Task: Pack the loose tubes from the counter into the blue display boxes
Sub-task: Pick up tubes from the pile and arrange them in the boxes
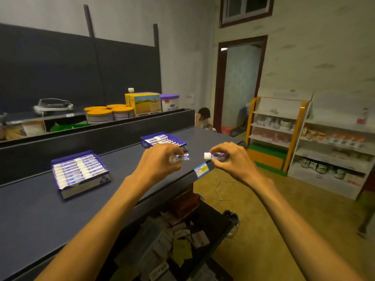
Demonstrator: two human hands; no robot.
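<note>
Tubes were held one in each hand above the counter's (30, 209) near edge, at about twelve o'clock from the viewer. One tube (182, 158) was pinched by the curled fingers of the left hand (160, 159); another tube (214, 155), white cap pointing left, was pinched by the right hand (229, 159). A full blue display box (81, 173) was seen at ten o'clock, and a second, partly filled blue box (163, 139) lay just beyond the left hand.

two white-blue tubes (182, 158) (214, 155) held aloft; two blue boxes (81, 172) (163, 139) (tube-filled) on counter.
</note>
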